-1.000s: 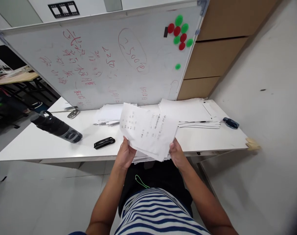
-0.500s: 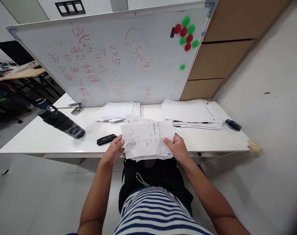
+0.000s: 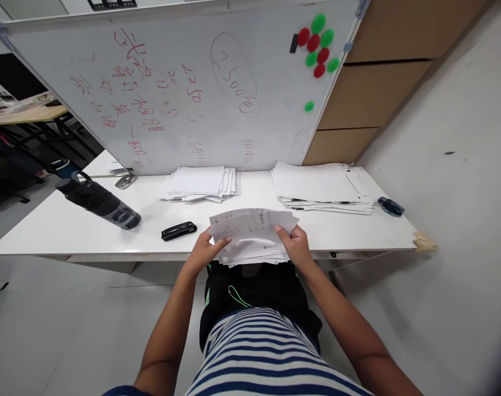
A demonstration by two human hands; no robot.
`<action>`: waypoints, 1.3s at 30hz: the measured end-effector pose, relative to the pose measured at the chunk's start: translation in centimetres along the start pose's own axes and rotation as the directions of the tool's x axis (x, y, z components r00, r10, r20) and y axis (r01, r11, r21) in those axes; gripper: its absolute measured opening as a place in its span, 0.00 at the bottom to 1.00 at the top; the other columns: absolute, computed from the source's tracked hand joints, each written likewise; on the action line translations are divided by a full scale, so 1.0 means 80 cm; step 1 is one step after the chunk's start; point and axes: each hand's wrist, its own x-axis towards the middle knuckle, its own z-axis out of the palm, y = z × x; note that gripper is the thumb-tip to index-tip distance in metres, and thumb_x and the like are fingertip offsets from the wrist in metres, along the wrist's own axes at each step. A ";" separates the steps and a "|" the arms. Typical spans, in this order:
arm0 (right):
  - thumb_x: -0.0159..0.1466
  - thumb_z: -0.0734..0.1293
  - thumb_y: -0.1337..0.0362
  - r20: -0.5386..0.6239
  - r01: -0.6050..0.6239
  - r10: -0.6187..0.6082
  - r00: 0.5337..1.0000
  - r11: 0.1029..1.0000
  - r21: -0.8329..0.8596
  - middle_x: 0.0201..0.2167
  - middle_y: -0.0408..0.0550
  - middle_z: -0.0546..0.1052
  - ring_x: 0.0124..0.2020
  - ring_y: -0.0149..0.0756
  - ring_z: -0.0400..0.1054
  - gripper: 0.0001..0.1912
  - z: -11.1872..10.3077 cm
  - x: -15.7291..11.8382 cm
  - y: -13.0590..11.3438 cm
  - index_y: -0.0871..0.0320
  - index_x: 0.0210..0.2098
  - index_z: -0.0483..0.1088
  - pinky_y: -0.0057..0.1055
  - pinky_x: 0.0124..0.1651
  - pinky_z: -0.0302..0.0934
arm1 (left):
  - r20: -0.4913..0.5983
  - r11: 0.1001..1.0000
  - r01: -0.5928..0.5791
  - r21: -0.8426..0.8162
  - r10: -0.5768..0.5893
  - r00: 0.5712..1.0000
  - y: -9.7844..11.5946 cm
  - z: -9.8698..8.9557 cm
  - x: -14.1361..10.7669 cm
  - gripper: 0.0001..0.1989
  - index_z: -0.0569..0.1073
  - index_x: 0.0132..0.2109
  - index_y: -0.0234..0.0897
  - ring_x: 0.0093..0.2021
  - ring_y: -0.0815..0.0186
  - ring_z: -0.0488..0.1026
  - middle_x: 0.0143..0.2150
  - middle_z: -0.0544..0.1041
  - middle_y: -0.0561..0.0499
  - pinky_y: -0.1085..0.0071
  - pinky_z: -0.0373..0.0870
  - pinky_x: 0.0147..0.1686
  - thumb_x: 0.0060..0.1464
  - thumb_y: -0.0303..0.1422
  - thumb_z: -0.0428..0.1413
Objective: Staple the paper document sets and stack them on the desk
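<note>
Handwritten sheets of paper point(image 3: 254, 223) are held between my hands, curved upward over more white sheets at the table's front edge. My left hand point(image 3: 204, 250) grips their left side, thumb on top. At the right side, my right hand point(image 3: 295, 245) pinches them, its thumb on the written face. Just left of my left hand lies a black stapler point(image 3: 179, 230). Behind the papers are two loose stacks, a smaller left stack point(image 3: 201, 181) and a larger right stack point(image 3: 316, 183).
A dark bottle point(image 3: 102, 203) lies at the left of the white table point(image 3: 48, 220), with a computer mouse point(image 3: 125, 181) behind it. A whiteboard point(image 3: 171, 93) with magnets stands at the back. A dark blue object point(image 3: 391, 206) sits near the right edge.
The held sheets have bent upward, showing other sheets below. My left hand has moved slightly right, its thumb now further over the paper. The camera view has shifted a little.
</note>
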 end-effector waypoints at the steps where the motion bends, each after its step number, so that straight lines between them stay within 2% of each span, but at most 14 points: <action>1: 0.61 0.69 0.51 -0.011 -0.008 0.008 1.000 1.000 -0.001 0.45 0.54 0.81 0.49 0.50 0.74 0.21 0.002 -0.001 0.004 0.60 0.46 0.76 0.45 0.52 0.67 | -0.013 1.000 -0.017 -0.001 0.017 1.000 -0.004 0.002 0.001 0.20 0.79 0.47 0.37 0.49 0.54 0.77 0.47 0.81 0.46 0.61 0.73 0.48 0.55 0.47 0.59; 4: 0.61 0.69 0.49 -0.049 -0.031 0.030 0.998 0.999 -0.031 0.45 0.55 0.81 0.49 0.51 0.74 0.23 0.005 -0.003 0.007 0.60 0.46 0.76 0.45 0.51 0.68 | -0.106 0.996 -0.085 0.021 0.087 0.990 -0.013 0.008 0.005 0.18 0.80 0.42 0.38 0.45 0.56 0.78 0.43 0.82 0.47 0.62 0.73 0.46 0.56 0.47 0.57; 6: 0.61 0.69 0.49 -0.057 0.002 -0.006 0.998 0.998 -0.065 0.43 0.54 0.81 0.47 0.50 0.74 0.21 0.006 -0.003 0.002 0.59 0.44 0.77 0.45 0.50 0.68 | -0.192 0.993 -0.114 0.029 0.117 0.974 -0.016 0.013 0.009 0.17 0.81 0.40 0.39 0.44 0.57 0.78 0.41 0.82 0.48 0.63 0.73 0.46 0.56 0.47 0.57; 8: 0.62 0.68 0.50 -0.040 0.063 -0.066 0.997 0.994 -0.087 0.42 0.52 0.82 0.46 0.49 0.75 0.19 0.006 -0.003 -0.001 0.58 0.42 0.77 0.43 0.50 0.68 | -0.259 0.994 -0.111 0.008 0.110 0.960 -0.019 0.019 0.013 0.17 0.81 0.40 0.39 0.44 0.57 0.78 0.41 0.82 0.48 0.63 0.72 0.47 0.55 0.47 0.58; 10: 0.62 0.68 0.50 -0.015 0.088 -0.089 0.996 0.992 -0.088 0.42 0.51 0.81 0.47 0.48 0.74 0.18 0.007 -0.002 0.002 0.57 0.43 0.77 0.42 0.50 0.68 | -0.279 0.996 -0.088 -0.024 0.078 0.957 -0.022 0.024 0.018 0.18 0.81 0.42 0.38 0.46 0.56 0.77 0.42 0.82 0.47 0.62 0.72 0.48 0.54 0.47 0.58; 14: 0.63 0.68 0.50 -0.014 0.032 -0.032 0.999 0.999 -0.035 0.47 0.53 0.80 0.50 0.48 0.73 0.21 0.010 -0.006 0.020 0.57 0.50 0.73 0.43 0.52 0.67 | -0.221 0.997 0.004 -0.075 -0.020 0.975 -0.033 0.033 0.020 0.21 0.80 0.44 0.37 0.48 0.54 0.77 0.45 0.82 0.45 0.60 0.72 0.49 0.52 0.48 0.60; 17: 0.63 0.67 0.50 -0.050 0.035 -0.037 0.998 0.998 -0.043 0.47 0.54 0.79 0.50 0.48 0.72 0.22 0.010 -0.010 0.029 0.57 0.50 0.72 0.43 0.53 0.66 | -0.165 0.992 0.056 -0.113 -0.074 0.984 -0.036 0.034 0.019 0.22 0.80 0.44 0.36 0.48 0.53 0.77 0.45 0.82 0.45 0.59 0.72 0.49 0.50 0.48 0.62; 21: 0.65 0.63 0.50 -0.098 0.031 -0.036 0.995 0.998 -0.054 0.47 0.53 0.78 0.51 0.46 0.71 0.20 0.011 -0.014 0.031 0.56 0.49 0.70 0.41 0.54 0.64 | -0.147 0.992 0.062 -0.114 -0.078 0.986 -0.029 0.038 0.018 0.23 0.79 0.46 0.36 0.51 0.52 0.76 0.48 0.81 0.45 0.57 0.71 0.52 0.52 0.49 0.59; 27: 0.66 0.62 0.50 -0.153 0.032 -0.040 0.987 0.998 -0.055 0.48 0.53 0.74 0.51 0.42 0.69 0.19 0.018 -0.015 0.044 0.55 0.50 0.62 0.38 0.53 0.64 | -0.148 0.999 0.034 -0.042 -0.040 0.988 -0.023 0.049 0.013 0.24 0.79 0.49 0.36 0.54 0.52 0.75 0.50 0.81 0.46 0.57 0.70 0.54 0.56 0.50 0.55; 30: 0.66 0.61 0.50 -0.190 0.016 -0.025 0.981 0.999 -0.049 0.46 0.51 0.74 0.49 0.41 0.69 0.16 0.017 -0.017 0.045 0.54 0.47 0.61 0.37 0.51 0.64 | -0.135 1.000 0.016 -0.006 -0.017 0.991 -0.021 0.042 0.009 0.23 0.79 0.49 0.37 0.53 0.53 0.75 0.49 0.81 0.47 0.57 0.70 0.53 0.57 0.49 0.55; 34: 0.66 0.62 0.53 -0.206 0.026 -0.042 0.978 0.997 -0.079 0.40 0.47 0.74 0.43 0.39 0.69 0.13 0.012 -0.022 0.034 0.54 0.44 0.63 0.36 0.47 0.63 | -0.137 0.999 0.006 0.033 -0.002 0.991 -0.015 0.021 0.003 0.22 0.80 0.46 0.38 0.50 0.53 0.76 0.46 0.82 0.49 0.58 0.71 0.51 0.57 0.49 0.55; 39: 0.66 0.62 0.55 -0.181 0.076 -0.102 0.978 0.986 -0.146 0.41 0.48 0.74 0.43 0.40 0.68 0.13 0.010 -0.025 0.028 0.55 0.46 0.65 0.35 0.47 0.62 | -0.128 0.997 -0.007 0.078 0.017 0.992 -0.014 0.008 0.002 0.20 0.80 0.45 0.38 0.49 0.54 0.76 0.45 0.82 0.49 0.60 0.71 0.50 0.57 0.49 0.55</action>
